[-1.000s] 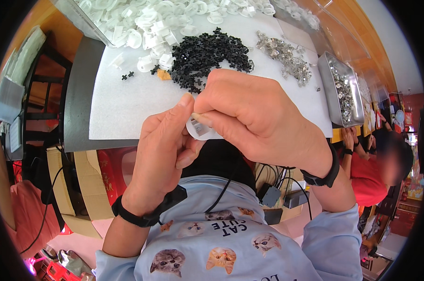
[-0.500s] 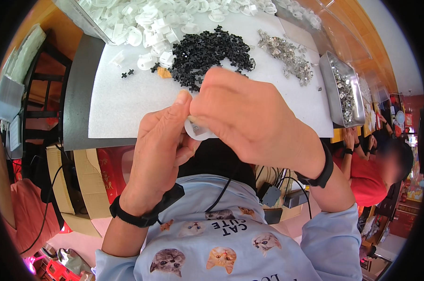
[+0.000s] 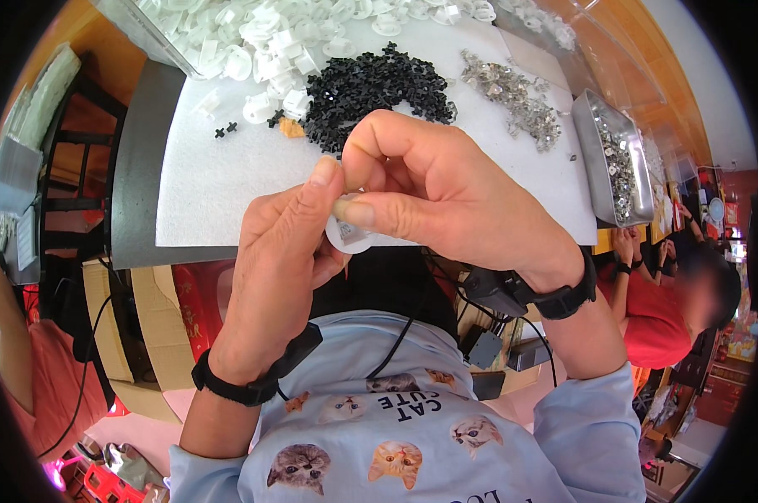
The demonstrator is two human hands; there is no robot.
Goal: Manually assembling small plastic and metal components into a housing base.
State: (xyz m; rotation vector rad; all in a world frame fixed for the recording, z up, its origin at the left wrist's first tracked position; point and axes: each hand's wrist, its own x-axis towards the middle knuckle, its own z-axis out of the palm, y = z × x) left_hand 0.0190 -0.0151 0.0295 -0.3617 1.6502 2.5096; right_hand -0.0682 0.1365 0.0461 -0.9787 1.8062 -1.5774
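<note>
Close to the table's front edge, my left hand (image 3: 280,251) pinches a white round plastic piece (image 3: 351,241) between thumb and fingers. A small greyish part shows on its face, partly covered. My right hand (image 3: 463,189) presses its thumb on the top of the same piece, with its fingers curled behind; whether they hold another small part is hidden. Just beyond the hands lies a heap of black cross-shaped pieces (image 3: 375,88). Farther off is a large pile of translucent white plastic pieces (image 3: 261,42). Small metal parts (image 3: 513,96) are scattered to the right.
A white foam sheet (image 3: 203,193) covers the tabletop. On the right stands a metal tray (image 3: 644,184) of metal parts. Clear bin walls (image 3: 148,33) flank the white pile. Cardboard boxes (image 3: 140,327) sit below left. Other people (image 3: 659,327) are at both sides.
My right hand has rolled so its thumb and finger opening now show, with the thumb on the round piece. My left hand keeps its hold almost in place.
</note>
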